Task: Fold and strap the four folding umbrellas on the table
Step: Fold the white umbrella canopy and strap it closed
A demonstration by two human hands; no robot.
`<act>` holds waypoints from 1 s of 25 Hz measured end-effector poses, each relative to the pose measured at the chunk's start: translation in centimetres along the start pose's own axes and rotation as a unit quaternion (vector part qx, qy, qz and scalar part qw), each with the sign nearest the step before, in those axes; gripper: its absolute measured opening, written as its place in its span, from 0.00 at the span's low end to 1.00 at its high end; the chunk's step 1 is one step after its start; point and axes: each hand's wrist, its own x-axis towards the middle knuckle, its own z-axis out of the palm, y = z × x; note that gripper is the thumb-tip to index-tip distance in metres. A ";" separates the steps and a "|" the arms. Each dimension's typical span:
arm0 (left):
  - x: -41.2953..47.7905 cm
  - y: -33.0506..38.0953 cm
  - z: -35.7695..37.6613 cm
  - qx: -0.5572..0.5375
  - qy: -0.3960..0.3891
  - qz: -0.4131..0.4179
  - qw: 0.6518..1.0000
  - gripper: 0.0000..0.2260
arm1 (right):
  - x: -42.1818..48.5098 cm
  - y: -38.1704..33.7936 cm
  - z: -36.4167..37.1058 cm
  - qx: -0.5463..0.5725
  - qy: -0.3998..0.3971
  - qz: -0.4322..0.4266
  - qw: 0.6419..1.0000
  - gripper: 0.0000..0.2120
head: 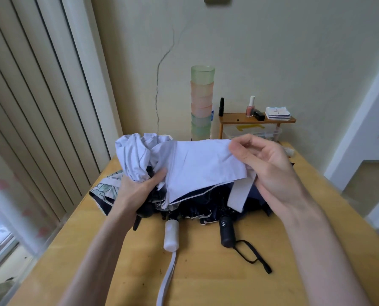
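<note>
Counter (pixel 206 272): light wood, set against a cream wall.

Lilac umbrella (pixel 197 164): canopy unfolded, held above mid-counter between both hands. One panel stretched flat toward the right, the rest bunched at the left. Pale strap (pixel 239 195) hanging from the lower right edge, unfastened.

Navy heap (pixel 206 206): loose umbrella fabric lying on the counter directly beneath the lilac umbrella, not strapped. Number of umbrellas in it not discernible.

Left hand (pixel 137 188): fingers clamped round the bunched part of the lilac canopy, beside dark ribs.

Right hand (pixel 265 164): thumb and forefinger pinched together on the canopy's upper right edge, remaining fingers loosely curled.

Floral umbrella (pixel 109 188): on the counter at far left, partly hidden behind the left hand.

Cup stack (pixel 201 102): pastel, upright at the wall.

Shelf (pixel 257 119): small, wooden, just right of the cup stack, bearing bottles.

White handle (pixel 171 235): protruding from the navy heap toward the near edge, white cord (pixel 166 281) trailing from it.

Black handle (pixel 227 233): near the white handle, to its right, with black loop (pixel 250 252) lying flat on the counter.
</note>
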 end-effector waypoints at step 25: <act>-2.8 0.7 2.5 -0.047 -0.233 -0.067 0.969 0.07 | 9.6 -1.0 12.1 -0.071 -0.237 0.060 0.967 0.17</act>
